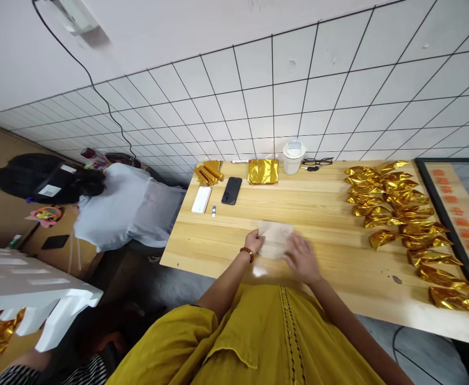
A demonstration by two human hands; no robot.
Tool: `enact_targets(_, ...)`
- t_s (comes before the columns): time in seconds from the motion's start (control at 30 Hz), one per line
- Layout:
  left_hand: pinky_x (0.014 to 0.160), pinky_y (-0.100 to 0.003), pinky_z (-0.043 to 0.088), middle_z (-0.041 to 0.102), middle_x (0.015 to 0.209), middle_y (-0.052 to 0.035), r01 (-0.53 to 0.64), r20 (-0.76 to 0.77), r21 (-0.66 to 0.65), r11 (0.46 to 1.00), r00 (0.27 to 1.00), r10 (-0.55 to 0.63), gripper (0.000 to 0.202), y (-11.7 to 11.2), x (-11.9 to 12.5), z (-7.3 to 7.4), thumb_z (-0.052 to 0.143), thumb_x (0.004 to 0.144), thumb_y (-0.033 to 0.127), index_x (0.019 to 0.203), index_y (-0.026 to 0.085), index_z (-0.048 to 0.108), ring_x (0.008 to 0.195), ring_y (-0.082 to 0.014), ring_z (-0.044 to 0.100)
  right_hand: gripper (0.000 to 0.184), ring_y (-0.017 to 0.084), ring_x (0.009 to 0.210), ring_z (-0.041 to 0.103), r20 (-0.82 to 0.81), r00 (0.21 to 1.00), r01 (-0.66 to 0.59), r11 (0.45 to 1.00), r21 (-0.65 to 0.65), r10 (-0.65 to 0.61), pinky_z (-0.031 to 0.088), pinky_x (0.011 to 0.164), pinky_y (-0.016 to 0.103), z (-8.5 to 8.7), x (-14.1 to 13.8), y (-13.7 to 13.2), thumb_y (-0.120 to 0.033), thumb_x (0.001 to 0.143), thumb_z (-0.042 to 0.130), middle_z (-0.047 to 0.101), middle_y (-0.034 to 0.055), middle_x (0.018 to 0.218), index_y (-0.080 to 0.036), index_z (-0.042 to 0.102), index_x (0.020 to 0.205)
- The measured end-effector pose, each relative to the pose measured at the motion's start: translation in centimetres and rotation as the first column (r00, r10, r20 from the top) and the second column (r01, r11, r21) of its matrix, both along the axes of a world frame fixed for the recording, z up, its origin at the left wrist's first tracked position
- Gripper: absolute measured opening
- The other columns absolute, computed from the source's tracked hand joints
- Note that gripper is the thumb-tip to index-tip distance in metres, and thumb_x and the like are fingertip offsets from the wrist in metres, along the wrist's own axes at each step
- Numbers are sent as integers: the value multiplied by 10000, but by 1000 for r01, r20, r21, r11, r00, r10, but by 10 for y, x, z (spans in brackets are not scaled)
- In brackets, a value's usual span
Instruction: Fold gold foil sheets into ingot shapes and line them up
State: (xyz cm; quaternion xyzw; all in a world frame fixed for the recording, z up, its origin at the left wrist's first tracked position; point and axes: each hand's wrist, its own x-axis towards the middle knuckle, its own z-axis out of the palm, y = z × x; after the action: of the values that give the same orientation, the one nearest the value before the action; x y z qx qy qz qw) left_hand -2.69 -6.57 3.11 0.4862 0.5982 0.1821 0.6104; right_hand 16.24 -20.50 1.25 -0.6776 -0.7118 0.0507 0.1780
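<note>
A pale beige paper sheet [275,238] lies on the wooden table [322,214] right in front of me. My left hand [255,240], with a red bead bracelet at the wrist, grips the sheet's left edge with curled fingers. My right hand [301,258] rests on the sheet's right side, blurred by motion, fingers seemingly flat.
Several folded gold foil pieces [402,214] lie along the table's right side. At the back stand a gold foil stack [263,171], gold bars [209,172], two phones [231,190], a white cup [293,156] and glasses [317,161]. Another person in white [125,206] bends over at left.
</note>
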Motion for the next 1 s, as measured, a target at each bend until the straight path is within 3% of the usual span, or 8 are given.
enact_targets(0.07,842,-402,586,759,946,-59,33,-28,29,999,999,-32,240,0,0,2,678,805,187,1043,186,712,841,-215,704,684,296,1511,235,13,989,-147,985,-89,149,155,1210,503,1,-26,3,-522,978,399,302,139,1630,-152,351,1552)
enact_targets(0.2,988,-435,541,711,1183,-108,76,-140,204,976,989,-48,439,-4,-11,12,674,809,206,1245,179,634,1073,-249,676,733,301,1499,267,24,980,-188,962,-198,196,120,1213,527,-10,-38,0,-577,961,416,299,163,1623,-118,385,1532)
enact_targets(0.3,1155,-497,400,520,1464,-181,348,-421,585,733,902,-93,532,-11,-17,19,554,899,248,1414,128,496,1370,-286,483,686,290,1493,284,30,977,-202,963,-178,210,94,1222,520,-14,-31,-1,-551,975,407,326,153,1612,-125,422,1513)
enact_targets(0.37,1193,-508,351,463,1525,-161,587,-552,616,525,797,-244,516,-18,-13,17,447,953,244,1455,127,452,1441,-274,399,640,286,1495,280,33,983,-174,975,-140,180,79,1228,521,-12,-31,4,-502,990,396,343,145,1607,-126,432,1508)
enact_targets(0.43,1225,-494,301,409,1571,-142,725,-662,558,404,683,-310,524,-24,-5,10,394,975,249,1484,127,422,1494,-265,311,631,287,1505,258,33,990,-134,985,-111,138,72,1234,522,-9,-37,15,-466,995,396,344,151,1606,-109,415,1515)
enact_targets(0.63,1247,-499,217,279,1633,-134,858,-810,367,360,485,-330,591,-27,0,-17,355,1000,346,1543,112,336,1530,-263,218,660,291,1489,297,54,987,-145,979,-143,154,51,1240,507,-15,-42,38,-468,977,415,367,162,1590,-88,409,1516)
enact_targets(0.87,1254,-530,165,220,1646,-147,882,-837,373,289,454,-305,652,-24,-9,-22,335,1011,426,1567,92,267,1544,-267,163,768,286,1529,183,121,993,26,995,-99,-14,1,1222,567,-19,10,3,-528,981,366,341,175,1600,-70,227,1581)
enact_targets(1.0,1253,-532,173,227,1647,-142,878,-838,389,278,463,-289,652,-25,-9,-24,338,1010,432,1567,99,271,1540,-272,180,764,285,1527,190,123,992,19,995,-99,-7,38,1229,545,-17,8,3,-520,983,369,351,189,1595,-57,234,1576)
